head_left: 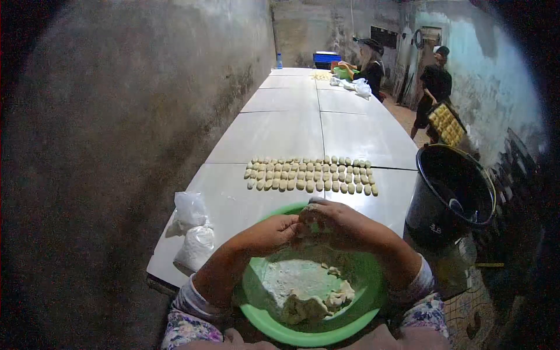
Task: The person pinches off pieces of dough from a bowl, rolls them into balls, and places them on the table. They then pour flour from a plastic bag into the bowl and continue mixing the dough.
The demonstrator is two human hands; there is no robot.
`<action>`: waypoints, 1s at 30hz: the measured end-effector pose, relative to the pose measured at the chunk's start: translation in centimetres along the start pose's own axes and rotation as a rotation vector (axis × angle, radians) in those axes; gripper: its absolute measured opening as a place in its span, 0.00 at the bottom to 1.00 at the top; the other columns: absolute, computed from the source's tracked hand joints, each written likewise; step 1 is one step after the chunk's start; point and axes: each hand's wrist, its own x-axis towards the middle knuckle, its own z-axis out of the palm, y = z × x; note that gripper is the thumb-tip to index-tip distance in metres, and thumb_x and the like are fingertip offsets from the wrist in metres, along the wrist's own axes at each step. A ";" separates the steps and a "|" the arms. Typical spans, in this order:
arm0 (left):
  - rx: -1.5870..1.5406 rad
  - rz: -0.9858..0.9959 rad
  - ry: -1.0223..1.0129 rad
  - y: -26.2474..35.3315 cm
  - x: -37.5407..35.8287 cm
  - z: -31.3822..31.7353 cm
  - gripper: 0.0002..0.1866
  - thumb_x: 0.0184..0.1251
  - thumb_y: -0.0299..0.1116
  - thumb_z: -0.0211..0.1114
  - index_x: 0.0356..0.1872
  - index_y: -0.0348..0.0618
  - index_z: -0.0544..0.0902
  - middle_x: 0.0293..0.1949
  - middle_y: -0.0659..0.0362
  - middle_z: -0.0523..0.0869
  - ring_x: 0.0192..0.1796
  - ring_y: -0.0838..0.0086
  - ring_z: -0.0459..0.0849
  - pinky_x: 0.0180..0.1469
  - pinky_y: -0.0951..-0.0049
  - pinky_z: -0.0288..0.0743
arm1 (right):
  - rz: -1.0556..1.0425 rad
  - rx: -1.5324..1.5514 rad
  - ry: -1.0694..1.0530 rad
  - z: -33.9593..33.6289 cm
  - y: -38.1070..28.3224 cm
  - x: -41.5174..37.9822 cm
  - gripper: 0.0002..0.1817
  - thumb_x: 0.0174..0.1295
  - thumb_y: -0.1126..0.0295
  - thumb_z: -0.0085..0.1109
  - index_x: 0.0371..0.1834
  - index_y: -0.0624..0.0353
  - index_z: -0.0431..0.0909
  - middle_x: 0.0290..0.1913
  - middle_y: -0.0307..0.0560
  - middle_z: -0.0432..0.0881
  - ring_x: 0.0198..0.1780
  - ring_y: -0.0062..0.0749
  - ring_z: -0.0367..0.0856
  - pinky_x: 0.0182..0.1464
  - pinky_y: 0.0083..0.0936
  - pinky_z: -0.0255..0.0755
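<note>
Over the far half of a green basin (pixel 256 309), my left hand (pixel 279 230) and my right hand (pixel 335 219) meet. The left fingers are curled closed, and the right hand bends in against them with flour on its fingers. Whatever lies between them is hidden. Inside the basin sit white flour (pixel 289 277), a larger lump of dough (pixel 303 309) and smaller torn dough pieces (pixel 340 294). Just beyond the basin, several small oval dough pieces (pixel 309 175) lie in rows on the white tiled table (pixel 262 134).
Bags of white powder (pixel 195 249) stand at the table's left edge. A black bucket (pixel 434 198) is at the right. Farther off, one person (pixel 370 67) works at the table; another person (pixel 436 81) carries a tray (pixel 447 124) of pale pieces. A wall runs along the left.
</note>
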 end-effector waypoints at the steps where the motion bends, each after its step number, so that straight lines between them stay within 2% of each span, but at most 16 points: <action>1: 0.105 0.022 0.018 0.2 0.0 0.0 0.17 0.76 0.42 0.48 0.44 0.38 0.77 0.34 0.61 0.79 0.39 0.77 0.75 0.46 0.75 0.71 | 0.000 -0.002 0.002 0.0 0.1 0.0 0.10 0.55 0.78 0.61 0.41 0.59 0.76 0.41 0.51 0.75 0.42 0.41 0.77 0.47 0.30 0.72; 4: 0.053 -0.053 0.032 -1.0 0.6 0.2 0.20 0.76 0.46 0.46 0.44 0.37 0.76 0.33 0.60 0.79 0.37 0.76 0.76 0.45 0.75 0.71 | 0.189 0.132 -0.040 0.0 0.5 0.2 0.08 0.56 0.76 0.60 0.39 0.61 0.79 0.35 0.51 0.79 0.38 0.40 0.80 0.43 0.31 0.73; 5: 0.053 -0.051 0.033 -1.1 0.7 0.3 0.20 0.76 0.46 0.46 0.44 0.37 0.76 0.33 0.60 0.79 0.37 0.76 0.76 0.45 0.75 0.71 | 0.189 0.130 -0.041 -0.2 0.3 0.3 0.08 0.56 0.76 0.60 0.39 0.61 0.79 0.35 0.51 0.79 0.38 0.40 0.80 0.43 0.31 0.73; 7: -0.138 0.093 0.006 -1.1 0.8 0.5 0.22 0.76 0.48 0.45 0.45 0.38 0.76 0.32 0.60 0.79 0.34 0.76 0.75 0.42 0.74 0.71 | 0.286 0.098 0.008 -0.7 -0.2 0.4 0.07 0.56 0.77 0.60 0.38 0.62 0.79 0.36 0.51 0.80 0.39 0.38 0.80 0.43 0.30 0.73; 11: 0.046 0.126 0.077 -0.4 0.6 0.7 0.24 0.76 0.51 0.44 0.45 0.38 0.76 0.30 0.61 0.78 0.33 0.77 0.74 0.40 0.74 0.72 | 0.245 0.144 0.008 -0.6 -0.1 0.2 0.08 0.55 0.77 0.61 0.39 0.62 0.79 0.37 0.51 0.80 0.41 0.37 0.81 0.45 0.29 0.74; 14: 0.012 0.045 0.120 -0.7 0.3 0.0 0.24 0.76 0.51 0.43 0.45 0.39 0.76 0.29 0.62 0.77 0.33 0.78 0.74 0.39 0.74 0.72 | 0.173 0.312 0.121 0.0 -0.9 0.5 0.09 0.54 0.79 0.61 0.39 0.62 0.78 0.37 0.51 0.80 0.44 0.35 0.81 0.46 0.28 0.74; 16: 0.004 -0.037 0.030 -0.7 0.3 -0.5 0.24 0.76 0.50 0.45 0.54 0.39 0.75 0.40 0.60 0.81 0.40 0.78 0.76 0.45 0.73 0.73 | 0.397 0.761 0.146 0.5 -1.4 0.7 0.08 0.55 0.79 0.61 0.39 0.62 0.78 0.36 0.51 0.80 0.43 0.35 0.82 0.45 0.29 0.75; 17: 0.005 -0.037 0.031 -0.6 0.2 -0.3 0.24 0.76 0.50 0.45 0.54 0.39 0.75 0.40 0.60 0.81 0.40 0.78 0.76 0.45 0.73 0.73 | 0.396 0.762 0.146 0.4 -1.2 0.7 0.08 0.55 0.79 0.61 0.39 0.62 0.78 0.36 0.51 0.80 0.43 0.35 0.82 0.45 0.29 0.75; 19: -0.073 0.056 0.030 -0.1 0.1 0.5 0.29 0.73 0.57 0.43 0.45 0.37 0.76 0.29 0.62 0.78 0.33 0.78 0.75 0.37 0.74 0.71 | 0.161 0.143 0.079 0.0 -0.5 0.5 0.06 0.56 0.79 0.61 0.37 0.60 0.79 0.35 0.50 0.81 0.39 0.37 0.82 0.42 0.29 0.76; 20: -0.072 0.056 0.030 0.0 0.0 0.3 0.29 0.73 0.57 0.43 0.45 0.37 0.76 0.29 0.62 0.78 0.33 0.78 0.75 0.37 0.74 0.71 | 0.159 0.142 0.080 0.1 0.2 0.4 0.06 0.56 0.79 0.61 0.37 0.60 0.79 0.35 0.50 0.81 0.39 0.37 0.82 0.42 0.29 0.76; 22: -0.100 0.098 -0.095 0.1 -0.1 -0.4 0.31 0.72 0.60 0.43 0.44 0.37 0.76 0.31 0.62 0.79 0.34 0.77 0.76 0.38 0.74 0.72 | 0.085 0.109 0.103 0.2 1.3 0.3 0.04 0.57 0.78 0.61 0.35 0.59 0.79 0.32 0.49 0.81 0.34 0.40 0.82 0.39 0.30 0.76; 26: -0.264 0.021 -0.010 0.2 0.0 0.1 0.29 0.72 0.59 0.45 0.43 0.38 0.75 0.34 0.63 0.79 0.35 0.77 0.77 0.38 0.74 0.72 | 0.036 0.064 0.115 -0.4 0.9 0.4 0.02 0.58 0.77 0.60 0.34 0.59 0.80 0.31 0.48 0.80 0.33 0.41 0.81 0.38 0.31 0.75; 29: -0.309 0.027 -0.048 -0.4 0.6 0.2 0.25 0.73 0.56 0.48 0.44 0.39 0.75 0.34 0.64 0.78 0.34 0.79 0.75 0.38 0.76 0.70 | -0.011 0.077 0.089 -0.7 0.0 0.5 0.05 0.58 0.76 0.60 0.38 0.59 0.78 0.33 0.47 0.78 0.36 0.37 0.80 0.40 0.30 0.74; 30: -0.260 0.007 -0.002 0.2 0.3 0.3 0.23 0.73 0.53 0.49 0.44 0.39 0.74 0.33 0.65 0.77 0.34 0.81 0.73 0.38 0.77 0.69 | 0.027 0.219 0.120 -0.6 -0.4 0.5 0.07 0.60 0.75 0.59 0.40 0.59 0.77 0.36 0.47 0.78 0.37 0.36 0.79 0.42 0.30 0.73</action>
